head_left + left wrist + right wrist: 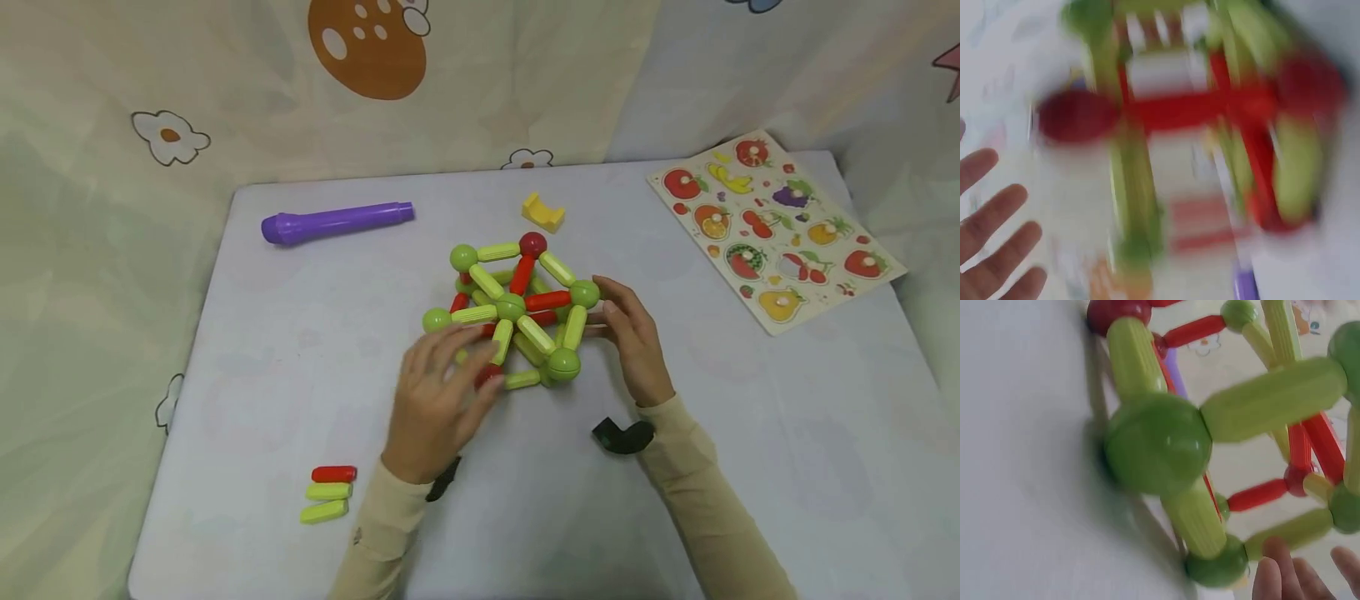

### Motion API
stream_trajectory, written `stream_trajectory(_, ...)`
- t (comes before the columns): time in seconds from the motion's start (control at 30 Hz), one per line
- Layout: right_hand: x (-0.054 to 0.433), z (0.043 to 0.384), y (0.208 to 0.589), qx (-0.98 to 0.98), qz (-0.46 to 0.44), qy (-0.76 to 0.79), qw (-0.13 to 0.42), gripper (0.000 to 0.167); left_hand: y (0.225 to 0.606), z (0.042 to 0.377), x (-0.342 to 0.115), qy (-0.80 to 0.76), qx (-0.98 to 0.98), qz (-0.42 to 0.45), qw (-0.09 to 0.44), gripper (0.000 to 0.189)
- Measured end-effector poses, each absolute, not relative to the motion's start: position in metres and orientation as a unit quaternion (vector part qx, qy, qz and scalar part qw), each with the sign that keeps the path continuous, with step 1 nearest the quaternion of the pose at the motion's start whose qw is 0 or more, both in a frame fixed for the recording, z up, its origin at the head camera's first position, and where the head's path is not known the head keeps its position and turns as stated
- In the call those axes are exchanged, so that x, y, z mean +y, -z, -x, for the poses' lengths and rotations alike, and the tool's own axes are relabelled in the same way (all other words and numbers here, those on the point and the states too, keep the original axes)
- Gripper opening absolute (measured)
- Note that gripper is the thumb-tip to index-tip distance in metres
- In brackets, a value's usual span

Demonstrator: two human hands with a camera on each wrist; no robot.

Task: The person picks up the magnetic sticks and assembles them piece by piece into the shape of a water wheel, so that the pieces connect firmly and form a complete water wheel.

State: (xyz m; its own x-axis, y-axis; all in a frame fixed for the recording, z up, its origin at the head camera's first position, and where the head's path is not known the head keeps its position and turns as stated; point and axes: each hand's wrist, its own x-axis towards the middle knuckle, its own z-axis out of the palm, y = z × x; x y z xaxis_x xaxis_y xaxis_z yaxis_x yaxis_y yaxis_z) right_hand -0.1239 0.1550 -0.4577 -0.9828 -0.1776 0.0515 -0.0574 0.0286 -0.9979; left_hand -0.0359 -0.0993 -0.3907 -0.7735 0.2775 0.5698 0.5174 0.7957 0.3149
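A frame built from magnetic rods and balls (512, 308), yellow-green and red, stands in the middle of the table. Over its front left side hovers my left hand (438, 400), fingers spread with nothing held; the left wrist view, though blurred, has those fingers (997, 215) apart from the frame. My right hand (633, 346) is at the frame's right side, fingertips by a green ball (584, 293). From the right wrist, extended fingers (1279, 569) appear right at a yellow-green rod (1294, 531).
Loose rods (327, 492), one red and two yellow-green, lie at front left. A purple toy microphone (337, 222) lies at back left, and a yellow notched block (543, 212) sits behind the frame. At back right is a fruit puzzle board (776, 229).
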Motion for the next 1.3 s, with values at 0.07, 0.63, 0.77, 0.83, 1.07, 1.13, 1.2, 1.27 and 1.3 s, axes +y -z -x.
stream_trajectory(0.07,0.161,0.121,0.460,0.731,0.081,0.676,0.038,0.038,0.391,0.024,-0.129,0.250,-0.924,0.165,0.238,0.030)
stream_trajectory(0.63,0.178,0.090,0.475,0.848,0.167,0.491,0.110,0.021,0.426,-0.050,-0.220,0.192,-0.968,-0.119,-0.112,0.039)
stream_trajectory(0.77,0.171,0.082,0.471,0.857,0.186,0.471,0.100,0.026,0.428,-0.043,-0.215,0.187,-0.980,-0.065,-0.013,0.033)
stream_trajectory(0.83,0.167,0.079,0.468,0.866,0.181,0.461,0.064,0.025,0.426,-0.036,-0.207,0.206,-0.977,-0.022,0.053,0.032)
stream_trajectory(1.07,0.161,0.059,0.443,0.840,0.121,0.498,-0.175,0.012,0.397,-0.010,-0.139,0.399,-0.876,0.182,0.200,0.026)
stream_trajectory(1.13,0.156,0.047,0.433,0.817,0.154,0.533,-0.158,0.017,0.389,-0.007,-0.118,0.428,-0.840,0.252,0.217,0.026)
stream_trajectory(1.2,0.147,0.035,0.424,0.783,0.211,0.579,-0.080,0.017,0.384,-0.004,-0.099,0.444,-0.810,0.315,0.218,0.025)
stream_trajectory(1.27,0.137,0.025,0.419,0.732,0.257,0.630,0.030,0.018,0.382,-0.002,-0.086,0.446,-0.792,0.360,0.211,0.027)
stream_trajectory(1.3,0.132,0.021,0.418,0.704,0.266,0.653,0.084,0.019,0.383,-0.001,-0.081,0.446,-0.788,0.373,0.205,0.027)
